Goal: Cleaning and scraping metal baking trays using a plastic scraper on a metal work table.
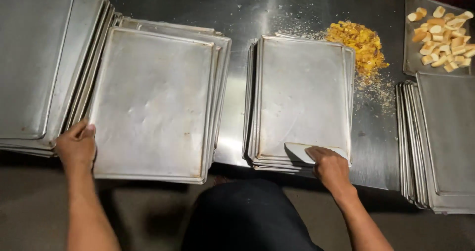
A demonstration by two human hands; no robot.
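Note:
My left hand (75,144) grips the near-left corner of the top metal baking tray (153,97) on a stack at centre left. My right hand (330,168) holds a flat white scraper (299,151) pressed on the near edge of the top tray of a second stack (302,90) at centre right. Both top trays look bare and dull grey.
A third tray stack (34,58) lies at the far left and a fourth (440,142) at the right. A pile of yellow-orange crumbs (360,43) sits on the steel table (237,8). At the top right, a tray (410,58) holds cut bread pieces (443,36).

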